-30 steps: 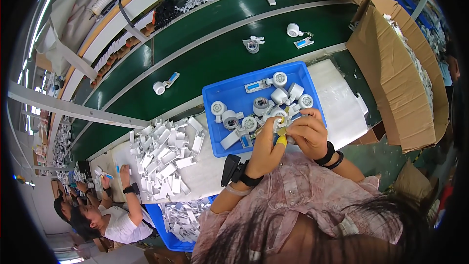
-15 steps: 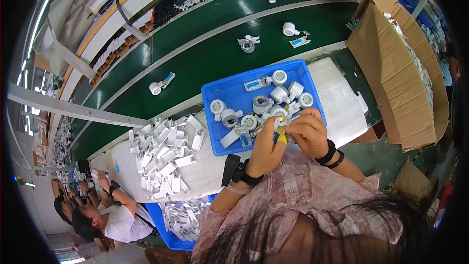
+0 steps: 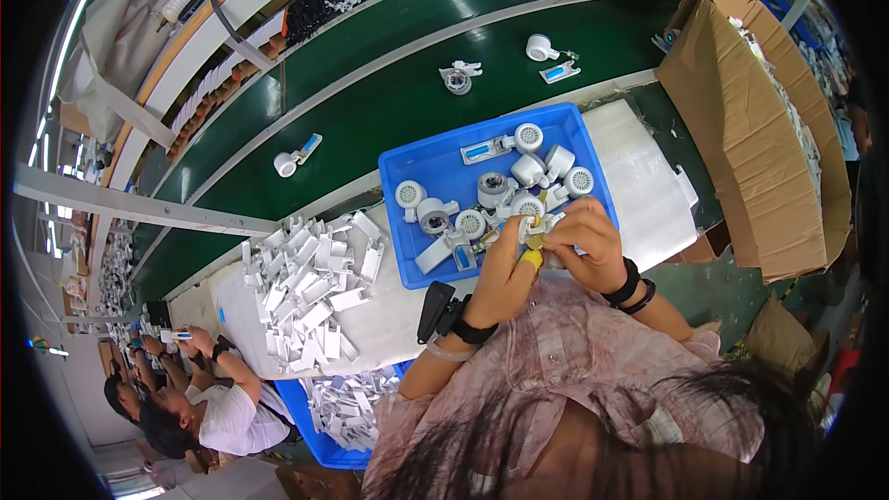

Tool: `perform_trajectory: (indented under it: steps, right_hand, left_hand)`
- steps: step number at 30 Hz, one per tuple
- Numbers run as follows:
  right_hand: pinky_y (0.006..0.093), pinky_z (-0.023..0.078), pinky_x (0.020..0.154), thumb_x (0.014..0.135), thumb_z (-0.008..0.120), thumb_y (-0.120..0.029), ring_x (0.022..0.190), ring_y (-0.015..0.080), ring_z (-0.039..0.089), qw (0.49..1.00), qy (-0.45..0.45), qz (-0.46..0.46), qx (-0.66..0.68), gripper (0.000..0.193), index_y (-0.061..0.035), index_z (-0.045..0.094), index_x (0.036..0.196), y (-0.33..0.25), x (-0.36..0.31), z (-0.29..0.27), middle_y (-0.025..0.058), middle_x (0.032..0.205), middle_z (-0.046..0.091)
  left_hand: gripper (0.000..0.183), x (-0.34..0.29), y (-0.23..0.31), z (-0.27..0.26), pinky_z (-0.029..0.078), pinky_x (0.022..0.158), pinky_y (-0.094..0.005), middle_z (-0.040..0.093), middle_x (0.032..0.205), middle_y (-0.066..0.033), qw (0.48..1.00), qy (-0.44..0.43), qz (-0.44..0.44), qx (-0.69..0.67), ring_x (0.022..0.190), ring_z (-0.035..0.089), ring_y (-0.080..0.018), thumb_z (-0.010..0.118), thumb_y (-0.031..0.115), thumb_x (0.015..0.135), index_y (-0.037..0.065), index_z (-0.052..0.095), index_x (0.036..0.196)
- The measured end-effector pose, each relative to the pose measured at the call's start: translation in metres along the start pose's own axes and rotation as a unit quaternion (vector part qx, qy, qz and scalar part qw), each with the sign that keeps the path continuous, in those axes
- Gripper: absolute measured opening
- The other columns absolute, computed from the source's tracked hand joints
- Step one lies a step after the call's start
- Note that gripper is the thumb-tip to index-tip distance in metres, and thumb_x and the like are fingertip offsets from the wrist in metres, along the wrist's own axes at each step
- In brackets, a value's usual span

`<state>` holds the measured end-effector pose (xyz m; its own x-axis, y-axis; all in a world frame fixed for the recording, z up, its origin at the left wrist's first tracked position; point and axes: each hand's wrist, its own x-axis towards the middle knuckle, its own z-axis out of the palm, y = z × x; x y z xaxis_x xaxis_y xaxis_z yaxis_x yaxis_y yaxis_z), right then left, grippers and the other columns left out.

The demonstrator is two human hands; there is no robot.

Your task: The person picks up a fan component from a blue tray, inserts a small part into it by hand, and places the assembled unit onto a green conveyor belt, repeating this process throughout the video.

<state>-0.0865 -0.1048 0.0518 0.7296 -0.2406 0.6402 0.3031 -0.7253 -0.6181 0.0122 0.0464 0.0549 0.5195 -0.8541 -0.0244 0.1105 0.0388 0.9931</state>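
Both my hands are closed at the near edge of a blue bin. Between their fingertips is a small white handheld-fan part, mostly covered by the fingers. My left hand pinches it from the left, with something yellow at its thumb, too small to tell whether it is a wrap or a tool. My right hand grips from the right, fingers curled. In the bin lie several white fans with round grilles, such as one fan head; some have open handles showing a blue battery.
A pile of white handle shells lies left of the bin, above another blue bin of shells. Behind runs a green conveyor belt carrying several fans. A large cardboard box stands at right. Co-workers sit at far left.
The fans on the belt have shifted slightly left. My hands stay at the same part, with small finger movements. A co-worker's hands at far left now show a white piece.
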Motion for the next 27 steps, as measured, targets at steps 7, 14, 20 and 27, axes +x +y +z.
perform_trajectory:
  steps: [7, 14, 20, 27]
  right_hand:
    - [0.0334, 0.043, 0.075, 0.066, 0.076, 0.002, 0.082, 0.0245, 0.056, 1.0, -0.006, 0.017, 0.015, 0.026, -0.0084, 0.068, 0.088, -0.005, 0.001, -0.002, 0.0038, 0.084, 0.063]
    - [0.034, 0.044, 0.075, 0.065, 0.076, 0.003, 0.082, 0.0246, 0.056, 1.0, -0.01, 0.0, 0.002, 0.026, -0.008, 0.068, 0.087, -0.005, 0.004, -0.004, 0.0045, 0.083, 0.063]
    - [0.0339, 0.044, 0.075, 0.065, 0.076, 0.004, 0.08, 0.0243, 0.056, 1.0, -0.005, -0.009, 0.002, 0.026, -0.0082, 0.068, 0.087, -0.005, 0.005, -0.002, 0.0044, 0.081, 0.063]
    - [0.0351, 0.046, 0.078, 0.068, 0.071, 0.006, 0.077, 0.0254, 0.057, 1.0, -0.015, -0.009, 0.011, 0.02, -0.0052, 0.066, 0.084, -0.006, 0.002, -0.002, 0.007, 0.078, 0.06]
  left_hand:
    - [0.039, 0.003, -0.004, -0.001, 0.044, 0.059, -0.0249, 0.055, 0.086, -0.0063, 0.977, 0.004, 0.155, 0.143, 0.07, 0.051, -0.0098, 0.052, 0.009, 0.09, 0.002, 0.04, 0.127]
    - [0.044, -0.005, -0.001, 0.0, 0.046, 0.084, -0.0372, 0.06, 0.104, -0.0223, 0.997, -0.005, -0.006, 0.073, 0.096, 0.06, -0.0332, 0.054, 0.011, 0.089, -0.004, 0.041, 0.128]
    - [0.032, -0.004, -0.015, 0.002, 0.041, 0.055, -0.0218, 0.055, 0.079, -0.0023, 0.99, 0.022, 0.062, 0.123, 0.063, 0.05, -0.007, 0.048, 0.012, 0.097, 0.002, 0.042, 0.127]
    - [0.03, -0.006, -0.015, 0.004, 0.04, 0.055, -0.0212, 0.059, 0.079, -0.0032, 0.99, 0.038, 0.059, 0.119, 0.063, 0.051, -0.0066, 0.048, 0.012, 0.096, 0.001, 0.047, 0.124]
